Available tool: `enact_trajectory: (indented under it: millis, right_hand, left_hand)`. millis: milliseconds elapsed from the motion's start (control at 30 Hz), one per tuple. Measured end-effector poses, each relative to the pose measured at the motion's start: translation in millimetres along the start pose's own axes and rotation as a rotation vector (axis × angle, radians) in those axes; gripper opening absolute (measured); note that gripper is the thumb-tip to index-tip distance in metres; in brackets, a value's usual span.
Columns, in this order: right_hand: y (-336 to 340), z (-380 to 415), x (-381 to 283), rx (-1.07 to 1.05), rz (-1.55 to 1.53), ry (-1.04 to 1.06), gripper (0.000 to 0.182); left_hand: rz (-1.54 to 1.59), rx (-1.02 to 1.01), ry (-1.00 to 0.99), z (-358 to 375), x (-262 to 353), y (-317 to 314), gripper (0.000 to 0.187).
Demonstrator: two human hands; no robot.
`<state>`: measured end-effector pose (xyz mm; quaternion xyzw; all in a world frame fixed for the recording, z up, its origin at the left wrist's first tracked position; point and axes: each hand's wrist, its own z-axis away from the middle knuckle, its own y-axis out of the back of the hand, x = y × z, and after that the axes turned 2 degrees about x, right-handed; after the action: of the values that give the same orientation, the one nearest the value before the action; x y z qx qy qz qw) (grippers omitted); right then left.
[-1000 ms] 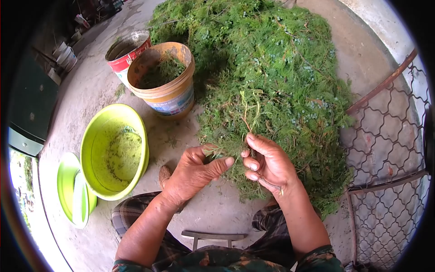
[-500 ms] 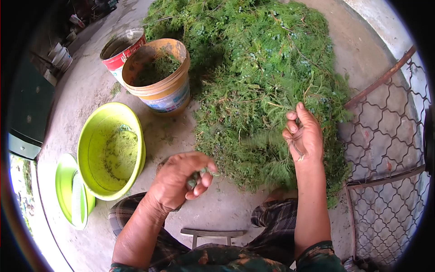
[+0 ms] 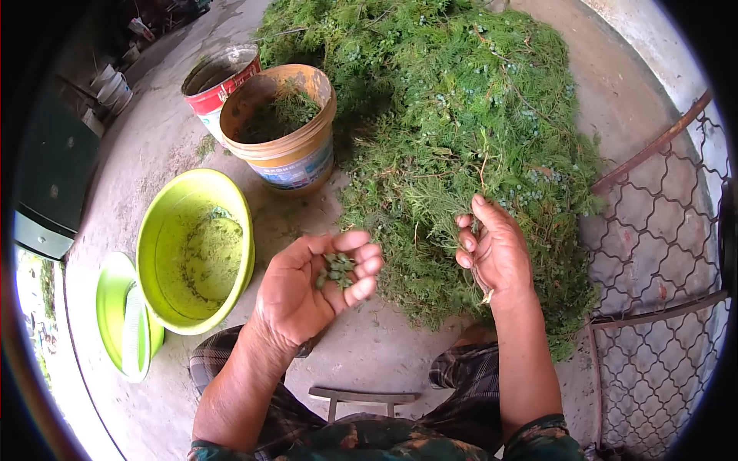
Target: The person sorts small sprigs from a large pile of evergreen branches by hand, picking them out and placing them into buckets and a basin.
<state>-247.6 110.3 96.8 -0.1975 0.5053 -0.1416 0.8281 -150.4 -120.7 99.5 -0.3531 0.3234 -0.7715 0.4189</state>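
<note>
My left hand (image 3: 311,280) is turned palm up with its fingers loosely curled, cupping several small green seed cones (image 3: 337,270). A little to the right, my right hand (image 3: 498,250) is closed around the thin stem of a feathery evergreen sprig (image 3: 440,206). The pale cut end of that stem sticks out by the wrist, and the leafy part points away over a big heap of evergreen branches (image 3: 461,100). Bluish-green cones dot the heap. Left of my left hand, a yellow-green basin (image 3: 165,253) holds green bits and dust.
An orange-yellow bucket (image 3: 296,165) with greenery inside stands behind the basin, beside a red and white bucket (image 3: 207,100). A green plastic basin (image 3: 111,315) lies at far left. Metal lattice (image 3: 653,230) borders the right side. A small stool (image 3: 361,397) sits between my knees.
My left hand has rolled from palm down to palm up, exposing the cones. My right hand has shifted slightly left and down with the sprig, which is no longer blurred.
</note>
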Motion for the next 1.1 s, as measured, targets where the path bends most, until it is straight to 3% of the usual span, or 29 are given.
enact_trajectory:
  millis: [133,267,400,467,533,600,667,900,967,1100]
  right_hand:
    - [1.8,-0.5,0.6,0.009,0.001,-0.002,0.017]
    - [-6.6,3.3,5.4,-0.008,0.073,-0.009,0.018]
    - [-24.5,19.6,9.7,-0.232,0.426,-0.053,0.02]
    - [-31.4,26.1,20.8,-0.295,0.596,0.019,0.012]
    - [-38.5,24.7,43.6,-0.378,0.614,0.351,0.012]
    - [-48.9,31.1,46.2,-0.399,0.692,0.343,0.019]
    - [-47.5,24.6,65.6,-0.403,0.831,0.507,0.021]
    - [-56.7,23.2,82.3,-0.322,1.036,0.575,0.028]
    - [-57.2,22.7,83.6,-0.327,0.902,0.524,0.012]
    - [-57.9,25.0,72.0,-0.346,0.846,0.383,0.007]
  left_hand:
    - [0.055,-0.106,-0.121,-0.1,35.0,40.8,0.025]
    - [-0.012,0.045,-0.267,21.8,41.4,13.2,0.039]
    - [-0.032,-0.097,-0.221,17.9,33.3,16.1,0.044]
    - [-0.014,-0.143,-0.213,14.7,28.0,17.6,0.043]
    - [-0.032,-0.068,-0.252,11.0,21.3,15.5,0.041]
    - [-0.02,-0.059,-0.25,5.1,12.2,17.1,0.04]
    - [-0.019,-0.051,-0.222,-2.0,0.2,19.9,0.035]
    - [-0.05,-0.013,-0.214,-4.9,-21.3,17.0,0.035]
    - [-0.039,0.016,-0.189,-1.7,-22.2,12.4,0.036]
    - [-0.056,0.037,-0.153,-1.4,-22.4,11.4,0.033]
